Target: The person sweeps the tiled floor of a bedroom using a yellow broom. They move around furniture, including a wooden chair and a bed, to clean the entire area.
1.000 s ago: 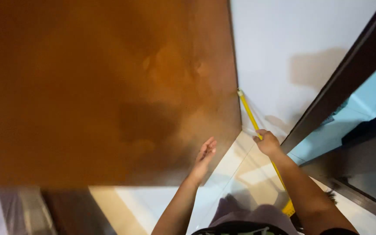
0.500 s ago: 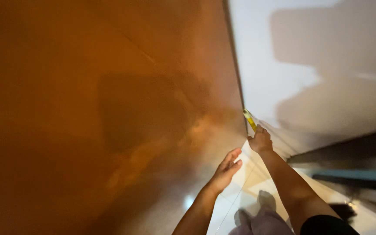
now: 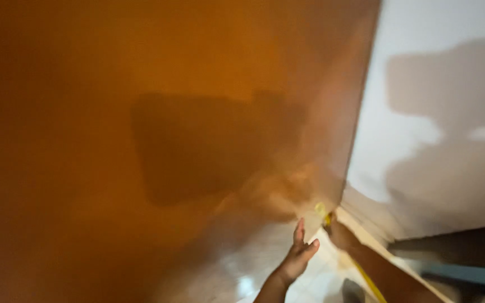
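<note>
My right hand pinches a yellow tape, thin and springy, best held near its tip; the left hand is released, fingers spread, by the brown door.

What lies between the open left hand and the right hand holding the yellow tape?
Head view: nothing solid. Only a narrow stretch of pale floor separates the left hand from the right hand on the yellow tape.

1. A pale tiled floor fills the frame's 6 o'clock edge, glossy and blurred.
2. A dark shape, perhaps a foot, rests on it at 5 o'clock.
3. A glossy brown panel meets the floor at 7 o'clock.
</note>
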